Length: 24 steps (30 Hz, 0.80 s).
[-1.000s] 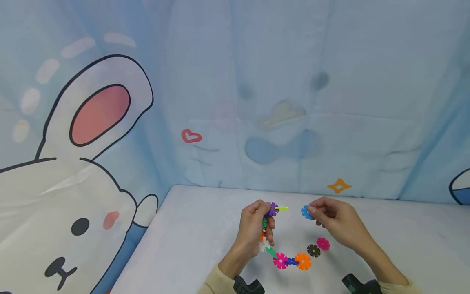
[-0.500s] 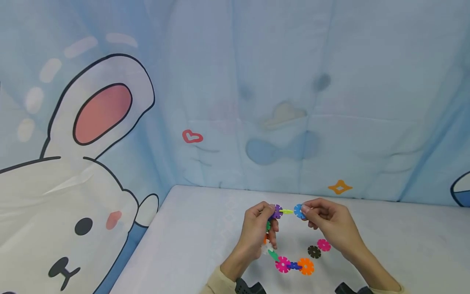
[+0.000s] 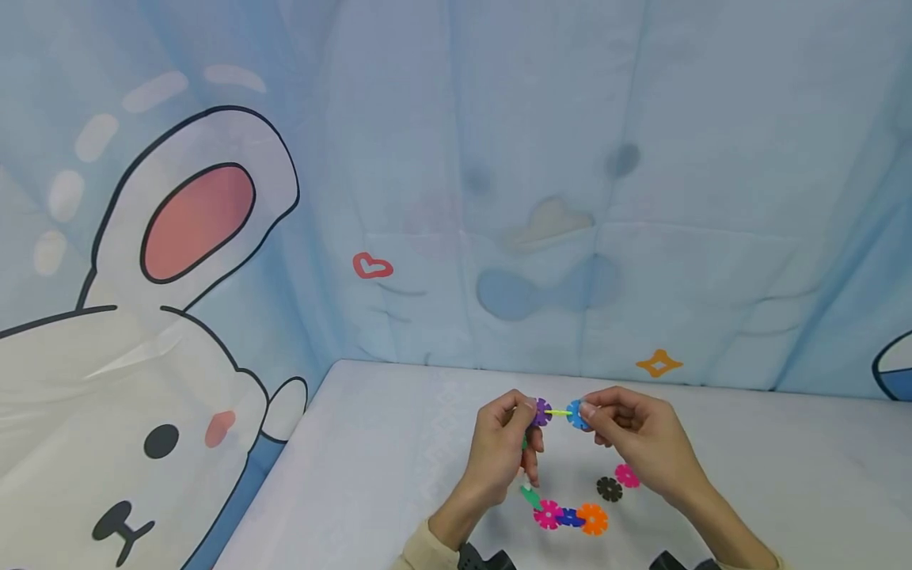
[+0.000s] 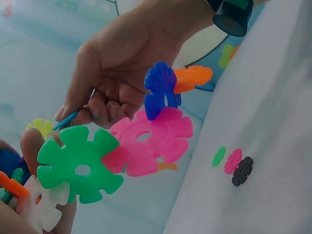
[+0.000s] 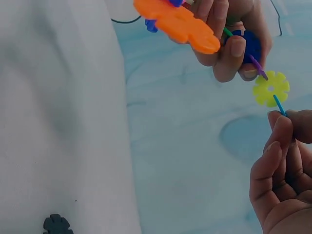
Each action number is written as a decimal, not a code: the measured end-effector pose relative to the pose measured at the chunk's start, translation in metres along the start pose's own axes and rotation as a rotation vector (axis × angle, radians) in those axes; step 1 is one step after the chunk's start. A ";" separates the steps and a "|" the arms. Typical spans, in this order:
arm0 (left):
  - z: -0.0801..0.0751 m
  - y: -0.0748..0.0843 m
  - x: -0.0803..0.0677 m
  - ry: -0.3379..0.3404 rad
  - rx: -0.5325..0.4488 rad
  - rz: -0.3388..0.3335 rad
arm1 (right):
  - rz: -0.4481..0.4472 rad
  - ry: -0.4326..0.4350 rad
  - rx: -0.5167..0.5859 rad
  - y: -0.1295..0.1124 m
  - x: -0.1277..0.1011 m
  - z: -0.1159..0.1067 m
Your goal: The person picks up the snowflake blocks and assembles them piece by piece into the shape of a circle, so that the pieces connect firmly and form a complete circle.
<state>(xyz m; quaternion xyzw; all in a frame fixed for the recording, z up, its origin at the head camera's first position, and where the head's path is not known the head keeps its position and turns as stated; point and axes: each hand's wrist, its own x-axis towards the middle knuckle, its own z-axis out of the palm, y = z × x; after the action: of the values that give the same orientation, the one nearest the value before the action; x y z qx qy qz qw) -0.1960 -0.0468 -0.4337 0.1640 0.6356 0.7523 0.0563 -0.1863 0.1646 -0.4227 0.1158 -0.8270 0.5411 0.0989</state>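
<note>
Slotted, flower-shaped interlocking discs form a colourful chain. My left hand [image 3: 499, 451] grips the chain near its dark blue disc [image 5: 251, 46] and purple disc [image 3: 542, 412]. Beyond the purple one, a yellow disc [image 5: 270, 89] sticks out edge-on in the head view. Between thumb and fingers, my right hand [image 3: 651, 435] pinches a light blue disc [image 3: 577, 414], its edge right at the yellow disc's rim. From the left hand hangs the rest of the chain: white [image 4: 41, 202], green [image 4: 80, 165], pink [image 4: 151, 139], blue [image 4: 161, 90] and orange [image 3: 593, 519] discs. The left palm partly hides it.
Loose on the white tabletop [image 3: 385, 459] lie a dark disc [image 3: 609, 489], a pink disc [image 3: 627, 475] and a small green disc [image 4: 219, 156]. A blue cartoon-printed cloth [image 3: 556, 158] stands behind the table, with a printed rabbit at left.
My right hand has moved left with the light blue disc, bringing it up to the yellow disc. The left hand and chain have shifted slightly right.
</note>
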 end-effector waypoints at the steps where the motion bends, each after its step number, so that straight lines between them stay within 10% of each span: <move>1: 0.000 0.000 0.000 -0.005 0.005 0.011 | -0.008 0.006 0.001 -0.001 0.000 0.000; 17: 0.008 -0.002 -0.001 0.010 -0.029 0.016 | -0.023 0.063 0.044 -0.002 -0.004 0.008; 24: 0.005 -0.001 0.001 0.091 -0.039 -0.075 | -0.018 -0.069 -0.081 0.007 0.003 -0.004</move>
<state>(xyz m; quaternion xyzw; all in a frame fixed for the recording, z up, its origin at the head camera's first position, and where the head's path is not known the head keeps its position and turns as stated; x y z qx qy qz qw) -0.1954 -0.0416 -0.4335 0.1044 0.6283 0.7687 0.0586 -0.1913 0.1703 -0.4263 0.1376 -0.8500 0.5021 0.0799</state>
